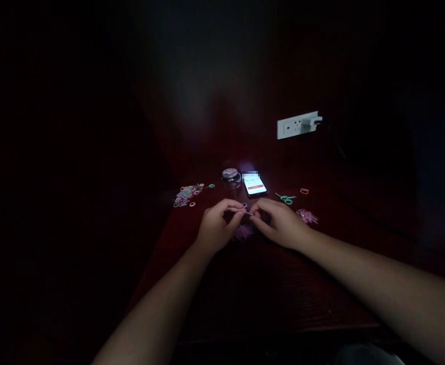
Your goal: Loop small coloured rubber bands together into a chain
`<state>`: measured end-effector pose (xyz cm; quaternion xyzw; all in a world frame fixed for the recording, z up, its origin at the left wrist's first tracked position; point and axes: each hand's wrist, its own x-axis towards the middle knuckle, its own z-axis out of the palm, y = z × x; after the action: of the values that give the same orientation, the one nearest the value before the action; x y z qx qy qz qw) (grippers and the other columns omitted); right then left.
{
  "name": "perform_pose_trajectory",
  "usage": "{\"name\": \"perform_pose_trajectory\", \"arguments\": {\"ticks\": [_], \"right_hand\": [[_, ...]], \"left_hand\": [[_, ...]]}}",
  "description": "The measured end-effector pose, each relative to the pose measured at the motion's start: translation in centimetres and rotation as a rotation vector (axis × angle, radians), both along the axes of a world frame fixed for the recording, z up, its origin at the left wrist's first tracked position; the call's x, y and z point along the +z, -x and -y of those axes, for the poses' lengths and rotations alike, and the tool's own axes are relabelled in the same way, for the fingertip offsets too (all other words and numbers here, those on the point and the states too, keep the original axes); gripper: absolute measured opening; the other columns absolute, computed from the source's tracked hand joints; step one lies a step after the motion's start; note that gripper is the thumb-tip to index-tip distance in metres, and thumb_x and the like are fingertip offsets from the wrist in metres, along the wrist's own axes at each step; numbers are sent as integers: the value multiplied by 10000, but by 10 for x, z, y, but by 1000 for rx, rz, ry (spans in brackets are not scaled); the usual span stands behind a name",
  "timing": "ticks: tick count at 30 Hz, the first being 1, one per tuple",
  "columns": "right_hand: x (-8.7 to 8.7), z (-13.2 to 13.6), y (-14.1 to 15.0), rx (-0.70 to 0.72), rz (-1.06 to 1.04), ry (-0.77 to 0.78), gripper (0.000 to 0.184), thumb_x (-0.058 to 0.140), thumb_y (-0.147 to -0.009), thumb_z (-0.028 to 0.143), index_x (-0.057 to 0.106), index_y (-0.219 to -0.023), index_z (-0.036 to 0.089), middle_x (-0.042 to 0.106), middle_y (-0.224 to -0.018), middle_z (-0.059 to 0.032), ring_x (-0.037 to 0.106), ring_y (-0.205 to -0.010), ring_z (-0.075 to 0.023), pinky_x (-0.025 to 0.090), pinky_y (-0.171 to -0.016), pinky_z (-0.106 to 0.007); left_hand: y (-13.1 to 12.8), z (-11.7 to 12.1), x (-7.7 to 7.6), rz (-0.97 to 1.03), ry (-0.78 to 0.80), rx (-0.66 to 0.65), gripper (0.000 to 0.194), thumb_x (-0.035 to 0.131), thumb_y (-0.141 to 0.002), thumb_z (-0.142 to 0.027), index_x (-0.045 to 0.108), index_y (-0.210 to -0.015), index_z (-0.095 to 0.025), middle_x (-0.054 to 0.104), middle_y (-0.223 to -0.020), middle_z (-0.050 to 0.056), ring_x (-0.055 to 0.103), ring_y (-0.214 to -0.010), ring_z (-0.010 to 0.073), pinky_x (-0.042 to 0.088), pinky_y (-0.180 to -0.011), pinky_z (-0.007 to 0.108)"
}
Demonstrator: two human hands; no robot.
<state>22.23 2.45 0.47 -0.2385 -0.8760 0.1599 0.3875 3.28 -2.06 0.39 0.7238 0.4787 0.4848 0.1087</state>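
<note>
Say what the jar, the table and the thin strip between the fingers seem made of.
Jar: see-through and shiny; clear plastic or glass, the look leaves it open.
Table: dark red, slight sheen, faint grain lines; probably varnished wood or a wood-look surface.
Thin strip: pale, but too small and dim to tell its material.

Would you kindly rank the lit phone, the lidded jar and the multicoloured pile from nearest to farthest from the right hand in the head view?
From the right hand:
1. Lit phone, just beyond it, slightly left.
2. Lidded jar, left of the phone.
3. Multicoloured pile, farthest left.
</note>
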Motion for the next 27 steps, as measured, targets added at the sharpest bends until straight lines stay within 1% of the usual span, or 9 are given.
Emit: {"name": "perform_pose_trajectory", "arguments": {"ticks": [4,8,12,16,19,23,27], "right_hand": [[-5,-4,-3,44,-66,-10,67,549,-895,188,558,-828,192,582,-768,-11,541,-708,-145,414,-665,-269],[-6,-7,-3,27,-73,-33,28,563,-881,174,579,-861,186,584,-772,-15,540,-706,-146,412,-658,-271],[-7,-11,-5,27,-75,-54,31,562,-874,161,582,-874,184,581,-777,-18,537,-712,-148,415,-663,-276],[-7,-12,-6,57,-69,-72,36,567,-873,168,588,-898,184,581,-802,-23,540,-742,-153,422,-680,-285],[-6,-12,-6,76,-70,-67,52,549,-879,155,592,-869,181,580,-798,-24,537,-740,-149,422,-676,-281],[-6,-10,-7,51,-97,-55,73,535,-881,145,585,-842,181,562,-755,-14,516,-699,-142,404,-633,-268],[-7,-10,-7,55,-107,-21,77,533,-887,146,586,-843,181,553,-743,-8,505,-679,-136,395,-610,-260]], "left_hand": [[-3,0,-2,-38,-39,9,101,656,-857,-239,648,-951,-204,718,-935,30,695,-847,158,563,-773,293],[-1,-1,-5,-81,-87,22,107,649,-860,-229,654,-963,-201,711,-955,36,681,-859,156,555,-797,309],[1,-3,-6,-102,-117,-12,114,646,-862,-226,654,-972,-198,707,-939,37,671,-852,157,550,-788,316],[0,-2,-4,-116,-138,-30,115,655,-859,-235,655,-967,-196,706,-931,36,665,-842,155,546,-773,315],[-1,-1,-3,-123,-142,-43,116,654,-863,-233,654,-972,-195,706,-926,32,665,-837,148,546,-764,307],[-1,-1,-4,-125,-150,-74,129,649,-867,-231,657,-992,-199,708,-932,37,665,-842,153,552,-761,314],[0,-2,-4,-130,-158,-69,129,644,-866,-215,655,-994,-202,706,-934,37,663,-837,155,551,-754,318]]}}
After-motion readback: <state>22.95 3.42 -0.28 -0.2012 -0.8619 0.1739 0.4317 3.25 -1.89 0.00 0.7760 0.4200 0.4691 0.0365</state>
